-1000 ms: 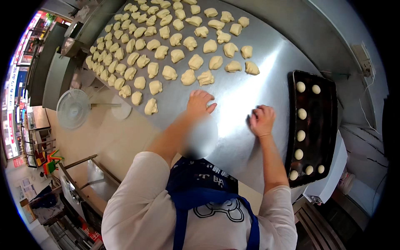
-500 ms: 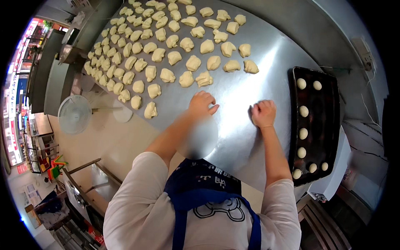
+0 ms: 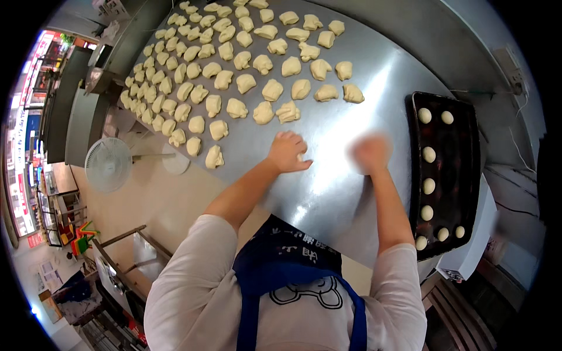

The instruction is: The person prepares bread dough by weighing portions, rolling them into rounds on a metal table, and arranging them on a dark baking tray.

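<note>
My left hand (image 3: 288,152) is cupped low over the steel table, its fingers curled and the thumb stuck out to the right. A pale bit of dough (image 3: 300,157) peeks out between thumb and fingers; most of it is hidden. To the right, my right hand (image 3: 370,153) is smeared by motion above the tabletop, so its fingers and anything under them cannot be made out. Just beyond my left hand lie rough-cut dough pieces, the closest one (image 3: 288,112) with a ragged top.
Many more dough pieces (image 3: 225,80) spread over the left and far parts of the steel table (image 3: 386,76). On the right, a black baking tray (image 3: 453,169) carries several smooth round dough balls (image 3: 428,154). A white fan (image 3: 109,164) stands on the left beyond the table edge.
My right hand has gone from a sharp, closed shape to a motion blur in nearly the same place. The left hand has shifted slightly, and pale dough now shows at its thumb.
</note>
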`<state>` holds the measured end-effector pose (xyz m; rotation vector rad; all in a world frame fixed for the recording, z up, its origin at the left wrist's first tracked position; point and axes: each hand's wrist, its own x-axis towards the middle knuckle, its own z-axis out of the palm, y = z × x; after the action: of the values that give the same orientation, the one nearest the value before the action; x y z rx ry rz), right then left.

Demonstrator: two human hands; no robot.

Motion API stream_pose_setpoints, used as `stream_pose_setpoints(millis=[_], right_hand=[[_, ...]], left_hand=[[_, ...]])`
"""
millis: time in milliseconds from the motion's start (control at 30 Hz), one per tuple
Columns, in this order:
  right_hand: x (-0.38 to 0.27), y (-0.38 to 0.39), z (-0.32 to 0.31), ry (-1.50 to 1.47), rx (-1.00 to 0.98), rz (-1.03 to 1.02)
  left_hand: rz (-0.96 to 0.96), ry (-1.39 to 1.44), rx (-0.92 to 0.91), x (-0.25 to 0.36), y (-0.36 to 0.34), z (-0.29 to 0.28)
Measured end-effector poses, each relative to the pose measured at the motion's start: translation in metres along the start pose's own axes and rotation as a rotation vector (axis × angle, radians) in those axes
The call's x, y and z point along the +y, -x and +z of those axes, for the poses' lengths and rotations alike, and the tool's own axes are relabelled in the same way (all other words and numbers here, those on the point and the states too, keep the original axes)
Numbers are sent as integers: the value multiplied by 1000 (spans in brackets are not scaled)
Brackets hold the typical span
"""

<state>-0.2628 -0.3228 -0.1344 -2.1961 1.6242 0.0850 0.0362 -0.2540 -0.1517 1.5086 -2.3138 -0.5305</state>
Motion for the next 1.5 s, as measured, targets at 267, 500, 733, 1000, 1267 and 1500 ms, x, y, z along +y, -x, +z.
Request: stream_pose_setpoints(millis=[267, 500, 733, 1000, 1267, 1500], right_hand=[[-26, 43, 56, -160, 526, -311], [14, 0, 14, 112, 595, -375], [-16, 18, 69, -183, 550, -356], [11, 7, 19, -91, 594, -485], [-45, -16, 18, -16, 544, -488], [19, 18, 35, -189, 636, -400]], left_hand=[[-14, 13, 283, 63, 35, 27], [57, 68, 58, -13, 1, 5], [89, -102, 246, 77, -5, 43], [64, 247, 242, -14, 7, 26], [78, -20, 250, 36, -32, 45], [102, 201, 263, 0, 10, 33]])
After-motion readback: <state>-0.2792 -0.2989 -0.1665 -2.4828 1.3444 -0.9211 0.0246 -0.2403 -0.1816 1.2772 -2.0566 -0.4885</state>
